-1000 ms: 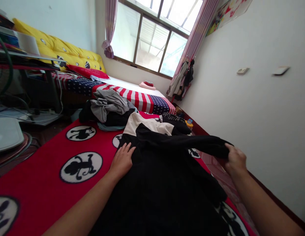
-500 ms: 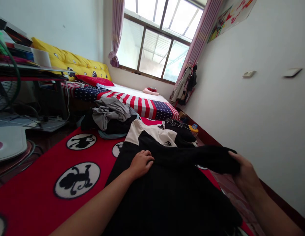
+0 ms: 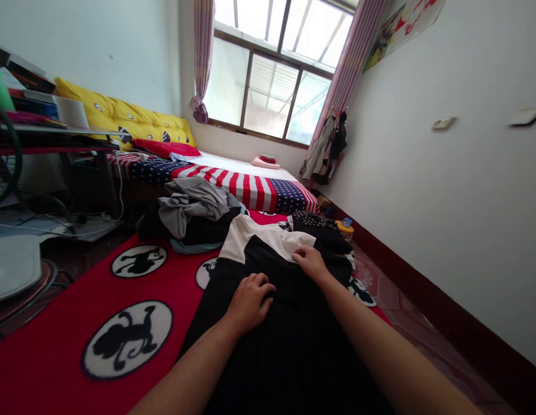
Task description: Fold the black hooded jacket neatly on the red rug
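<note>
A black sweatshirt (image 3: 289, 340) with a white upper panel lies spread out in front of me. My left hand (image 3: 250, 302) rests on its black chest, fingers lying on the cloth and thumb apart. Higher up, at the border of the white panel, my right hand (image 3: 310, 262) has its fingers bent together on the fabric, mostly covering the small chest logo. The sleeve on the right no longer sticks out; its folded shape is hard to make out in the black cloth.
The sweatshirt lies on a red blanket (image 3: 56, 346) with monkey pictures. Beyond it are a heap of grey and black clothes (image 3: 199, 204) and a dark clothes pile (image 3: 324, 233). A bed (image 3: 250, 187) stands under the window; a desk (image 3: 56, 132) and stool (image 3: 15, 265) are left.
My right hand has moved left from the far right, bringing the stretched sleeve in over the sweatshirt's body. The left hand has stayed at about the same spot on the chest.
</note>
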`<state>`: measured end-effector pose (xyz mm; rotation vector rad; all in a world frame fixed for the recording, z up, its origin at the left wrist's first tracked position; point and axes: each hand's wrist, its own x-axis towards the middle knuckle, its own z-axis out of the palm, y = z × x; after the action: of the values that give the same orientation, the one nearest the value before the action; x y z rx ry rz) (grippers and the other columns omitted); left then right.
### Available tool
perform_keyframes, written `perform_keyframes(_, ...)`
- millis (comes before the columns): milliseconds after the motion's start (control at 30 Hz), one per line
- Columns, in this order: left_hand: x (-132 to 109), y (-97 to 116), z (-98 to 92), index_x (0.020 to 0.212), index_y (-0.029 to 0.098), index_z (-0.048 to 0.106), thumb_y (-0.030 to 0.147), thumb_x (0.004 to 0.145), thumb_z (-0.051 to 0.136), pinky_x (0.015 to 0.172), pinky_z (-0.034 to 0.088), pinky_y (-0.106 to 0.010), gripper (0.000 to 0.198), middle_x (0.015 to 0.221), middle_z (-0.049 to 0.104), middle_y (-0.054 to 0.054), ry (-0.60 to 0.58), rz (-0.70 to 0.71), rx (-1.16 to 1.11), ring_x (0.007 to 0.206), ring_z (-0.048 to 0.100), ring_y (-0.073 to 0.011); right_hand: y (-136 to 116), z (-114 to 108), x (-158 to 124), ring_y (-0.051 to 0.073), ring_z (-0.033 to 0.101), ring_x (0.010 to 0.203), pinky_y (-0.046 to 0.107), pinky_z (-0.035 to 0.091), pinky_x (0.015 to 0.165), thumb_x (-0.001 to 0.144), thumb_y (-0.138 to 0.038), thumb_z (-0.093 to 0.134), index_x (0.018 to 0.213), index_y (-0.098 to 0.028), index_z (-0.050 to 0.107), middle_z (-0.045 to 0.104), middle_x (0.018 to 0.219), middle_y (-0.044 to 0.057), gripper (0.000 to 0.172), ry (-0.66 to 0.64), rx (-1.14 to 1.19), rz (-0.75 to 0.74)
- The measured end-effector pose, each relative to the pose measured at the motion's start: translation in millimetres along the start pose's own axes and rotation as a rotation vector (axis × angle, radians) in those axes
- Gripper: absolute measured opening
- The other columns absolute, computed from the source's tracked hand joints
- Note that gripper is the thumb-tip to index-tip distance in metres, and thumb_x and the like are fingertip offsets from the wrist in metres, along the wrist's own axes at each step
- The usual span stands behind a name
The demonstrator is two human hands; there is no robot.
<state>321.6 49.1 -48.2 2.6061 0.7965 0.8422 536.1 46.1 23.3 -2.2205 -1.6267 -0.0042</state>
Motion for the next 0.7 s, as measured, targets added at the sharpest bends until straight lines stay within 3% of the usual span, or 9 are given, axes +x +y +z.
perform_keyframes(133,-1,0,-0.3,0.104,0.027,0.064,0.021,0.08,0.057,0.091,0.038,-0.039,0.025,0.108,0.056,-0.003,0.001,-0.006,-0.008,0.103,0.048,-0.0224,-22,27,27,0.022,0.065,0.083,0.028,0.047,0.07,0.076,-0.036,0.061,0.086,-0.02,0.072,0.072,0.089,0.007,0.022,-0.109,-0.125,-0.024)
perform_keyframes(267,-1,1,-0.3,0.106,0.026,0.063,0.022,0.08,0.057,0.092,0.038,-0.039,0.027,0.109,0.055,-0.004,-0.015,-0.02,-0.009,0.105,0.047,-0.0234,-34,26,41,0.027,0.063,0.095,0.033,0.045,0.08,0.071,-0.022,0.062,0.087,-0.017,0.073,0.07,0.098,0.013,0.019,-0.127,-0.279,-0.072)
perform_keyframes(467,0,2,-0.1,0.123,0.026,0.054,0.022,0.079,0.058,0.094,0.038,-0.041,0.045,0.114,0.054,-0.006,-0.032,-0.023,0.008,0.106,0.047,-0.0247,-16,17,59,0.028,0.058,0.106,0.037,0.041,0.088,0.087,-0.02,0.041,0.105,-0.013,0.066,0.063,0.113,0.017,0.032,-0.008,-0.373,-0.065)
perform_keyframes(600,0,2,-0.5,0.118,0.028,0.059,0.024,0.08,0.057,0.095,0.038,-0.041,0.038,0.115,0.053,-0.006,-0.043,-0.025,0.012,0.107,0.047,-0.0246,-5,37,54,0.027,0.062,0.096,0.033,0.045,0.08,0.084,-0.019,0.05,0.094,-0.013,0.069,0.067,0.101,0.016,0.022,-0.051,-0.377,-0.03)
perform_keyframes(700,0,1,-0.4,0.119,0.028,0.059,0.025,0.081,0.056,0.098,0.036,-0.042,0.038,0.123,0.052,-0.006,-0.051,-0.031,0.01,0.113,0.045,-0.0253,-3,37,46,0.025,0.062,0.095,0.03,0.045,0.077,0.08,-0.023,0.059,0.097,-0.017,0.068,0.066,0.104,0.012,0.02,-0.064,-0.362,-0.035)
